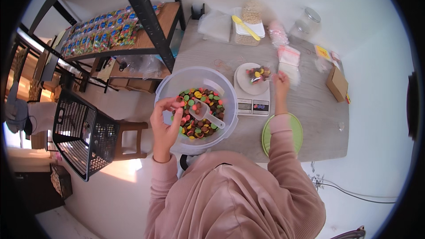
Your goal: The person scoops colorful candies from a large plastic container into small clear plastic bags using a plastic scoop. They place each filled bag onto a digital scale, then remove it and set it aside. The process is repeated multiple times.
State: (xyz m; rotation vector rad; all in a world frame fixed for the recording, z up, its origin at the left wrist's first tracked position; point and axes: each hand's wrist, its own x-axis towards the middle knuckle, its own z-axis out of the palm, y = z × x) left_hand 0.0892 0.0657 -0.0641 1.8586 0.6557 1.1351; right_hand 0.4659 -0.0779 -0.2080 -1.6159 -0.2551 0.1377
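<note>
A translucent plastic tub [230, 119] holds many red, yellow, green and brown button-shaped candies [199, 129]. A clear plastic scoop [211, 118] lies on them with a few candies in it. My left hand [166, 122] is over the tub's left side, thumb and fingers curved close together by the candies. Whether a piece is between the fingertips cannot be told. On the round plate of a white kitchen scale [245, 101] rests a clear plastic bag of candies [258, 74]. My right hand [281, 81], slightly blurred, pinches the bag's right end.
Small plastic bags [289, 63] lie beyond my right hand, and a green round cushion [282, 139] is under my right forearm. Stacked containers [247, 38] bear a yellow spoon [245, 27]. A cardboard box [337, 84] stands right. Shelving [166, 26] and a black basket [83, 136] stand left.
</note>
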